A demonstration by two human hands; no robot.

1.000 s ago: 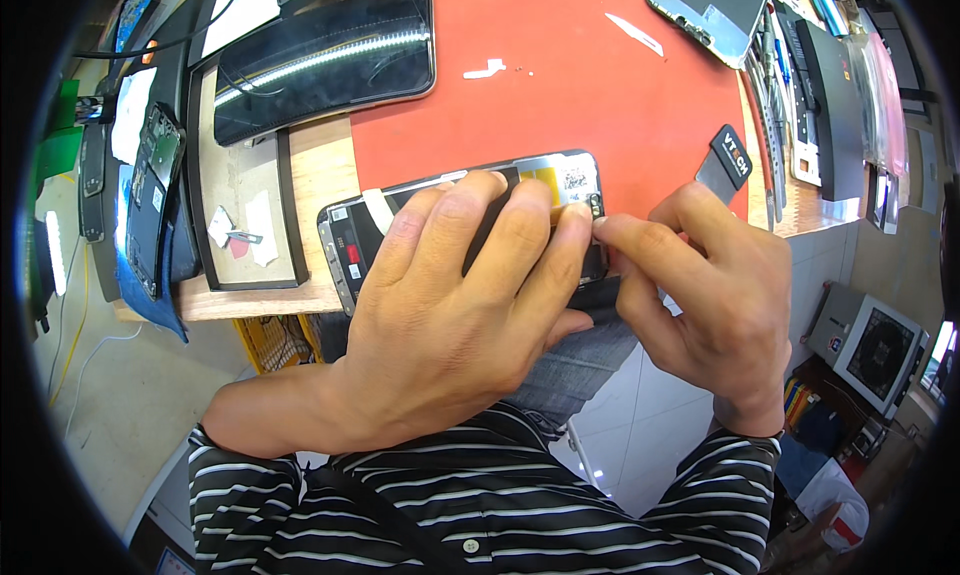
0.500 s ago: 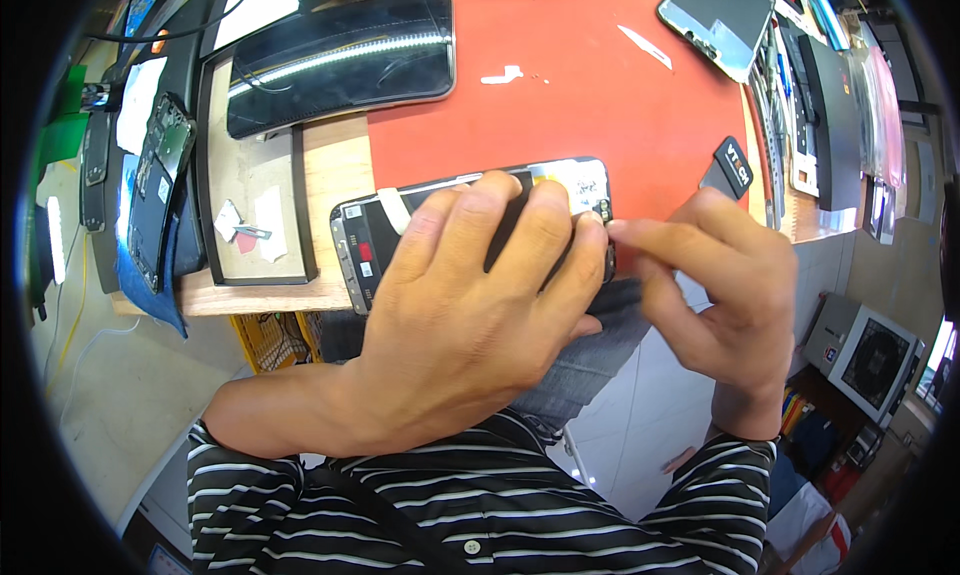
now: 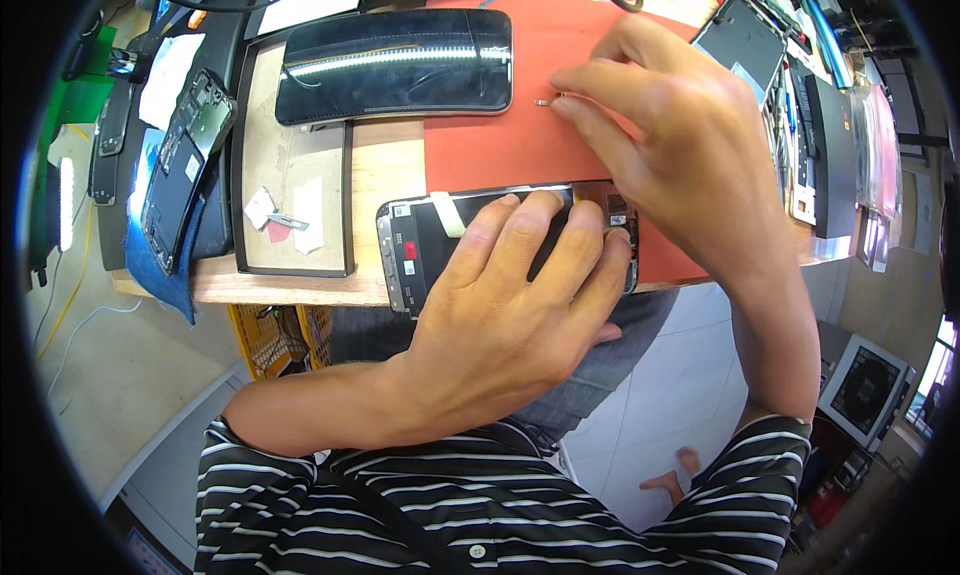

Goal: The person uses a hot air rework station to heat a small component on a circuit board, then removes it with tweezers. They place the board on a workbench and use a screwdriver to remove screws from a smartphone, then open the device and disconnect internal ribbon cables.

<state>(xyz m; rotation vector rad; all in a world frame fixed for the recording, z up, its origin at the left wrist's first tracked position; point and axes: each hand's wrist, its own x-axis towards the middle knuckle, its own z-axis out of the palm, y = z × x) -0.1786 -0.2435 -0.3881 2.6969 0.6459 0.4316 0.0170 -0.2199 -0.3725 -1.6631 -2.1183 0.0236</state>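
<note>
My left hand (image 3: 510, 295) lies across a dark phone screen panel (image 3: 427, 245), back side up at the table's front edge. Its fingers press on the panel, and the thumb is at the near edge, gripping it. A pale strip (image 3: 448, 215) crosses the panel, and a small red sticker (image 3: 410, 250) shows left of my fingers. Over the red mat (image 3: 465, 155), my right hand (image 3: 670, 125) is closed in a pinch. A tiny pale metallic bit (image 3: 542, 102) shows at its fingertips; its kind is too small to tell.
Beyond the panel lies a large glossy dark screen (image 3: 395, 65), partly over a shallow tray (image 3: 348, 210) holding scraps. An opened phone (image 3: 180, 170) rests at far left on blue cloth. Another panel (image 3: 745, 40) and tools line the right side.
My right hand has left the panel's right end and moved up and away over the red mat, to where the white scrap lay. My left hand still holds the panel. The whole view has shifted slightly.
</note>
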